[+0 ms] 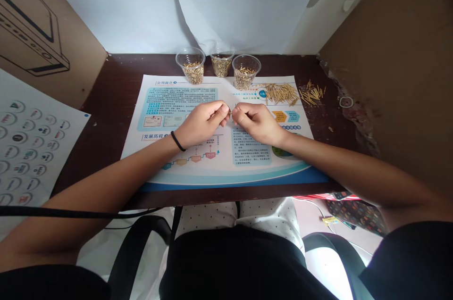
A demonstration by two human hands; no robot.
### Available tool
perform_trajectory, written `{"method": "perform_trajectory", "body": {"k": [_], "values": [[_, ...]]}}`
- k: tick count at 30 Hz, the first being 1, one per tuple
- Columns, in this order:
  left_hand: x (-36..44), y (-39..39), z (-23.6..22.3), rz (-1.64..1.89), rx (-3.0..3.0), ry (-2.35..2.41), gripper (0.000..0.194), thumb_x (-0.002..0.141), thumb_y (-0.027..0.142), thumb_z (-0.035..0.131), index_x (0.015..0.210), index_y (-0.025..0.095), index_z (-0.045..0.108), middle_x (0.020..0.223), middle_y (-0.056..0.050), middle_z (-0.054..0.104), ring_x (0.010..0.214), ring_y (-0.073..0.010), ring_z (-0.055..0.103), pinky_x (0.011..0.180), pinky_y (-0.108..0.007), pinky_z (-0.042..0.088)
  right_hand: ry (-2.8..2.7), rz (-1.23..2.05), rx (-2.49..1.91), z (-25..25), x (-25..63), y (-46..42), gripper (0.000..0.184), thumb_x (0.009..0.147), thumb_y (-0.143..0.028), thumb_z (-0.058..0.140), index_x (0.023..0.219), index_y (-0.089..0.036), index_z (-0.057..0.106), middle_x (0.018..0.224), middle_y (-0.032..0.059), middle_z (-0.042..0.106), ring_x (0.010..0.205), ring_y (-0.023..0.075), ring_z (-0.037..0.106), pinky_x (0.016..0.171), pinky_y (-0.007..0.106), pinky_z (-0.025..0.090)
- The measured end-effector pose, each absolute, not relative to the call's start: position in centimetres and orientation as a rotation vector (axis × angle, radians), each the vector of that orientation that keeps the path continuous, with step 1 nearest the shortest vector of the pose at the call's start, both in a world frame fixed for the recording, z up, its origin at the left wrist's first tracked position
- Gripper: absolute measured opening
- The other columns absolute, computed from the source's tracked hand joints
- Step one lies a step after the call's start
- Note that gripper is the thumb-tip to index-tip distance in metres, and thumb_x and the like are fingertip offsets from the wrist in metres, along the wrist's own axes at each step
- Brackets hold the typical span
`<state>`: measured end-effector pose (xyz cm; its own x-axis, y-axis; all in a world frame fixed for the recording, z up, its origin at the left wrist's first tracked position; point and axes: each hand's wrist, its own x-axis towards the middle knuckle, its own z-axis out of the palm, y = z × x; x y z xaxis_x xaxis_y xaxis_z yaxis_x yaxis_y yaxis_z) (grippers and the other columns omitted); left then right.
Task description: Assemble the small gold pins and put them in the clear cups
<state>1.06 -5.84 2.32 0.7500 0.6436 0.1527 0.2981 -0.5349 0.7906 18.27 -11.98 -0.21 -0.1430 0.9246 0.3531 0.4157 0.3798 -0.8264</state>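
Note:
My left hand (208,123) and my right hand (256,123) meet fingertip to fingertip above the printed sheet (226,146). Both are closed in a pinch. Between the fingertips shows a tiny bit of a thin gold-coloured metal pin (230,112); the fingers hide most of it. Beyond the hands stand three clear plastic cups, a left one (193,72), a middle one (222,65) and a right one (246,76), each partly filled with small gold metal pieces. A pile of slim gold pins (281,94) lies on the sheet's back right corner.
A smaller heap of gold pins (312,94) rests on the dark table (279,193), near a small pale ring (346,102). Cardboard (399,69) walls the right side, with another cardboard box (46,21) at left. A second printed sheet (38,149) hangs over the left edge.

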Motion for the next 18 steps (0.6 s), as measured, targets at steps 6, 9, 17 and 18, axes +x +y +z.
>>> {"method": "perform_trajectory", "body": {"k": [6, 9, 17, 18], "values": [[1.0, -5.7, 2.2, 0.558, 2.164, 0.711, 0.036, 0.097, 0.032, 0.038, 0.067, 0.017, 0.051, 0.058, 0.002, 0.052, 0.051, -0.0091, 0.042, 0.053, -0.022, 0.034, -1.754, 0.702, -1.237, 0.0, 18.3, -12.1, 0.039, 0.095, -0.040, 0.043, 0.063, -0.020, 0.036, 0.058, -0.0041, 0.035, 0.056, 0.0088, 0.031, 0.054, 0.025, 0.028], [1.0, -5.9, 2.2, 0.575, 2.167, 0.741, 0.036, 0.097, 0.031, 0.039, 0.067, 0.016, 0.051, 0.059, 0.001, 0.054, 0.051, -0.0089, 0.043, 0.055, -0.022, 0.035, -1.757, 0.684, -1.240, 0.1, 18.1, -12.1, 0.037, 0.095, -0.037, 0.044, 0.062, -0.020, 0.037, 0.058, -0.0041, 0.034, 0.056, 0.0087, 0.030, 0.053, 0.025, 0.027], [1.1, -6.7, 1.8, 0.672, 2.213, 0.877, 0.036, 0.095, 0.031, 0.042, 0.064, 0.016, 0.054, 0.060, 0.000, 0.059, 0.054, -0.0103, 0.049, 0.057, -0.023, 0.036, -1.777, 0.657, -1.281, 0.5, 17.7, -12.2, 0.033, 0.091, -0.027, 0.044, 0.061, -0.020, 0.034, 0.055, -0.0047, 0.032, 0.054, 0.0082, 0.028, 0.052, 0.025, 0.024], [1.1, -6.7, 1.8, 0.681, 2.219, 0.886, 0.036, 0.095, 0.031, 0.042, 0.064, 0.016, 0.054, 0.059, 0.000, 0.059, 0.054, -0.0105, 0.049, 0.057, -0.023, 0.035, -1.782, 0.656, -1.284, 0.6, 17.7, -12.2, 0.032, 0.091, -0.026, 0.044, 0.061, -0.020, 0.034, 0.055, -0.0047, 0.032, 0.054, 0.0082, 0.028, 0.052, 0.025, 0.024]]}}
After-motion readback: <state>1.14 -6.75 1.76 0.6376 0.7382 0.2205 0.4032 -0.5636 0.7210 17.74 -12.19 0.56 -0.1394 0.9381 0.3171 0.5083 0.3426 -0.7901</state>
